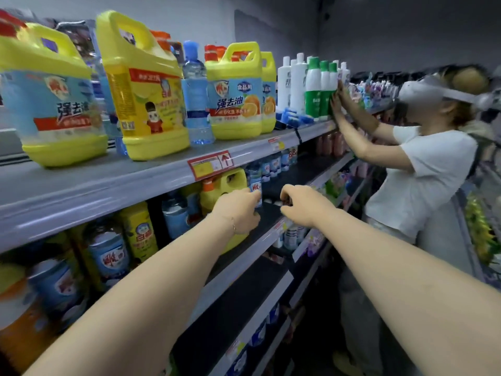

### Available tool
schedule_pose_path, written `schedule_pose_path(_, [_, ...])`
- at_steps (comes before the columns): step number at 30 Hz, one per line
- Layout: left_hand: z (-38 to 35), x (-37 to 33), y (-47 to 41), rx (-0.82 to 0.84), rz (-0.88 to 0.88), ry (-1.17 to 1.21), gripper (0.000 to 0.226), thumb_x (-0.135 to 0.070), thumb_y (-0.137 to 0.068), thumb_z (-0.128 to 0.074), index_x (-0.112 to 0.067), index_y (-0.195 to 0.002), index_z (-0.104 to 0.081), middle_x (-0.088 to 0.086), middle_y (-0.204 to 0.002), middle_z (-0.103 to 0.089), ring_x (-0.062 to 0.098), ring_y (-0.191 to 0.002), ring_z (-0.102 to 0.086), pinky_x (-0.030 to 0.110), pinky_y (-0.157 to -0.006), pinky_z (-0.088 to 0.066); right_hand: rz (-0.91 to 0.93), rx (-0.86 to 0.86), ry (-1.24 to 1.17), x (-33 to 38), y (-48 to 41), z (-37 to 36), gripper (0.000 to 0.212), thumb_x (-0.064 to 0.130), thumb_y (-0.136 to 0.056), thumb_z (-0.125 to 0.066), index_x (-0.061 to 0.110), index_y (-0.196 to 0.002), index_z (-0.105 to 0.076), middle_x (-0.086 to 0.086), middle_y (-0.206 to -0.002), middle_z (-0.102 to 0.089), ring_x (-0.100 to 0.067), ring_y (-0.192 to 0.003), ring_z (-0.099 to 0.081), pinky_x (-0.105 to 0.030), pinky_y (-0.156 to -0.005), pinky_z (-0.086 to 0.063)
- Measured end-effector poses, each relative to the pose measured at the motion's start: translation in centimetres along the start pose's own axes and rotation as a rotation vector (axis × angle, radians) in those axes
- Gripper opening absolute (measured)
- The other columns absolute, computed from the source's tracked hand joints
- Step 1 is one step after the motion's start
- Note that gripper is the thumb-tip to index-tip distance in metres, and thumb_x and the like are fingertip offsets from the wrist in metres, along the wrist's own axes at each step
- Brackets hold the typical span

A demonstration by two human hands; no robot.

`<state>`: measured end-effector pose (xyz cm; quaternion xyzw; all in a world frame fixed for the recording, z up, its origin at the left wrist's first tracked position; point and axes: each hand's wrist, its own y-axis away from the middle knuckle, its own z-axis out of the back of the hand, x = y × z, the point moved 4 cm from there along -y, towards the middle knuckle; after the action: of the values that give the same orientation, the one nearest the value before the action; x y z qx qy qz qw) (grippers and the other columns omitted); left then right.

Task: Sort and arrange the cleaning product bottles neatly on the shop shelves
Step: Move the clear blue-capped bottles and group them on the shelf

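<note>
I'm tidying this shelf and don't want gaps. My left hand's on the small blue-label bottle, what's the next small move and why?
Probably slide the small blue-label bottle right, toward the row of matching bottles. Your left hand grips it beside the yellow jug, and bare dark shelf separates it from them.

Grey metal shelves [113,185] are stacked in tiers above and below the fingers [250,196] of the left hand [238,210]. A red and yellow price label [210,164] is fixed to the shelf edge just above them. A pale grey wall [211,20] is seen behind the top tier and is darker toward the far corner. Beyond the fingers, 1 person [423,172] in a white T-shirt and a headset is seen at the shelving. A 2nd rack [485,207] is set well to the right of the fingers. The aisle is dimly lit.
</note>
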<state>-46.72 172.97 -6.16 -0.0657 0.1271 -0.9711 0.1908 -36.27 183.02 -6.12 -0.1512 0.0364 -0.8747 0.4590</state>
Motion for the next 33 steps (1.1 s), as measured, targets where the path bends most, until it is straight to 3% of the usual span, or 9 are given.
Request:
schedule_pose_path(5, [-2.7,0.0,-5.0,0.042,-0.038,0.152,0.032,-0.020,-0.091,-0.054,-0.011,-0.122,-0.050,0.010,-0.120,-0.053,0.030,-0.108,-0.055,0.035,-0.082,-0.046,-0.003,0.024,-0.006,-2.8,-5.1,-1.6,0.019,0.026,-0.090,-0.050,0.018,-0.108,-0.051,-0.004,-0.106,-0.059,-0.025,-0.090,-0.057,-0.037,-0.076,-0.050])
schedule_pose_path(10, [-5.9,-0.3,-9.5,0.076,0.076,0.390,0.029,-0.010,-0.090,-0.055,-0.006,-0.118,-0.052,0.014,-0.117,-0.057,0.029,-0.107,-0.056,0.034,-0.086,-0.047,0.049,0.051,-0.003,-4.5,-9.8,-3.1,0.021,0.026,-0.089,-0.051,0.015,-0.107,-0.050,-0.007,-0.109,-0.058,-0.029,-0.092,-0.057,-0.038,-0.076,-0.049])
schedule_pose_path(14, [-7.4,0.3,-12.7,0.024,0.167,0.328,0.028,-0.014,-0.091,-0.055,-0.009,-0.119,-0.053,0.010,-0.119,-0.056,0.025,-0.103,-0.055,0.029,-0.081,-0.045,0.054,0.094,0.003,-6.1,-14.2,-4.6,0.014,0.021,-0.086,-0.053,0.012,-0.094,-0.045,-0.011,-0.103,-0.054,-0.031,-0.086,-0.053,-0.035,-0.071,-0.045])
schedule_pose_path(17, [-8.8,1.1,-15.1,-0.059,0.224,0.316,0.028,-0.019,-0.089,-0.057,-0.009,-0.115,-0.055,0.008,-0.116,-0.062,0.025,-0.103,-0.059,0.033,-0.082,-0.049,0.105,0.106,-0.005,-7.1,-18.2,-5.7,0.025,0.024,-0.088,-0.057,0.012,-0.110,-0.055,-0.013,-0.109,-0.059,-0.033,-0.092,-0.059,-0.033,-0.071,-0.047])
schedule_pose_path(19, [-10.3,1.3,-17.0,-0.095,0.289,0.346,0.040,-0.021,-0.088,-0.059,-0.009,-0.125,-0.049,0.013,-0.121,-0.062,0.030,-0.109,-0.060,0.039,-0.089,-0.052,0.176,0.154,-0.010,-7.7,-21.2,-6.8,0.030,0.026,-0.091,-0.055,0.016,-0.119,-0.056,-0.011,-0.113,-0.061,-0.031,-0.099,-0.060,-0.030,-0.070,-0.042])
schedule_pose_path(24, [-13.0,0.7,-21.0,-0.114,0.545,0.409,0.064,-0.020,-0.092,-0.056,-0.002,-0.143,-0.022,0.019,-0.123,-0.059,0.034,-0.108,-0.060,0.040,-0.084,-0.053,0.338,0.226,-0.105,-9.5,-27.6,-9.6,0.013,0.019,-0.087,-0.053,0.017,-0.100,-0.052,-0.012,-0.114,-0.060,-0.031,-0.104,-0.059,-0.034,-0.077,-0.045])
schedule_pose_path(27, [-14.0,0.9,-22.4,-0.171,0.719,0.507,0.077,-0.020,-0.093,-0.057,0.005,-0.147,-0.009,0.019,-0.135,-0.052,0.033,-0.120,-0.054,0.036,-0.093,-0.050,0.408,0.239,-0.272,-10.6,-29.6,-10.1,0.030,0.017,-0.083,-0.061,0.011,-0.110,-0.048,-0.011,-0.110,-0.061,-0.029,-0.101,-0.060,-0.032,-0.079,-0.047])
schedule_pose_path(30, [-15.4,1.8,-23.2,-0.233,0.817,0.539,0.078,-0.018,-0.087,-0.061,0.002,-0.149,-0.018,0.015,-0.140,-0.050,0.030,-0.124,-0.052,0.033,-0.098,-0.046,0.550,0.273,-0.408,-10.6,-30.9,-10.5,0.040,0.015,-0.081,-0.069,0.008,-0.115,-0.049,0.000,-0.106,-0.060,-0.023,-0.105,-0.059,-0.022,-0.076,-0.040])
schedule_pose_path(33, [-16.7,2.5,-23.2,-0.255,0.881,0.524,0.067,-0.019,-0.087,-0.062,-0.003,-0.144,-0.032,0.015,-0.139,-0.050,0.031,-0.126,-0.050,0.031,-0.100,-0.042,0.592,0.325,-0.510,-10.5,-31.9,-11.5,0.046,0.016,-0.076,-0.075,0.014,-0.116,-0.052,0.011,-0.101,-0.056,-0.019,-0.109,-0.056,-0.027,-0.087,-0.043])
